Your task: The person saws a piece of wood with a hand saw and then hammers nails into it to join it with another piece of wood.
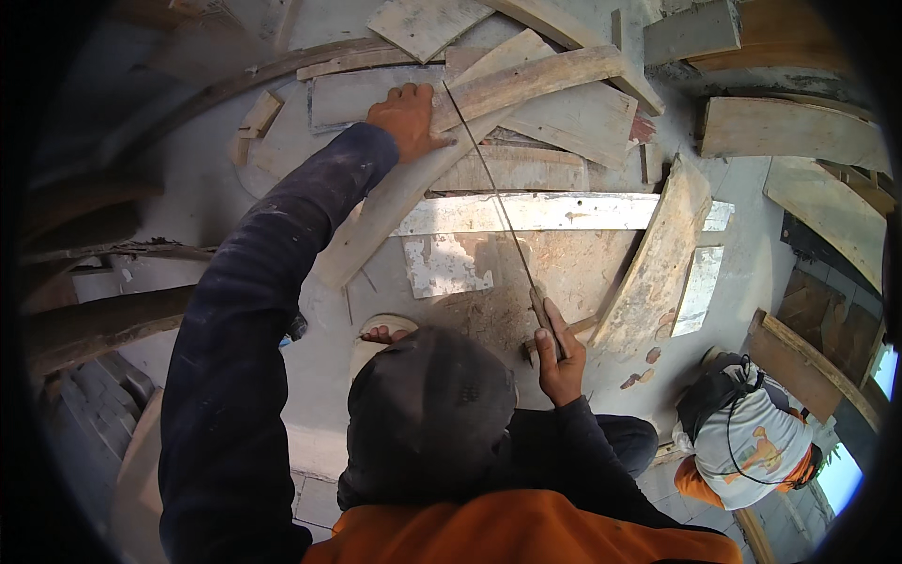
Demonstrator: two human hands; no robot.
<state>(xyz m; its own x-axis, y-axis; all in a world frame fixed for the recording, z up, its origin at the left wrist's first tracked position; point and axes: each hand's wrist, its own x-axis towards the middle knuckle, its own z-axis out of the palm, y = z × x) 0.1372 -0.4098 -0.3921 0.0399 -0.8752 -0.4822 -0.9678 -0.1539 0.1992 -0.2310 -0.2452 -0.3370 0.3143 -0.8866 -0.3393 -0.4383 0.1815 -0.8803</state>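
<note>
One right hand is clamping the near end of a saw; its blade is slanting far-left over a plank; the left hand is resting at the plank's left end, its grip unclear.

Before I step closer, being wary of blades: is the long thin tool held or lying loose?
Held: the right hand grips the handle of the long thin tool, its far end near the left hand.

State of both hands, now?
Left hand: on stacked, pale-brown wooden planks; grip can't be told.
Right hand: closed, holding a long, thin, dark metal-bladed handsaw.
</note>
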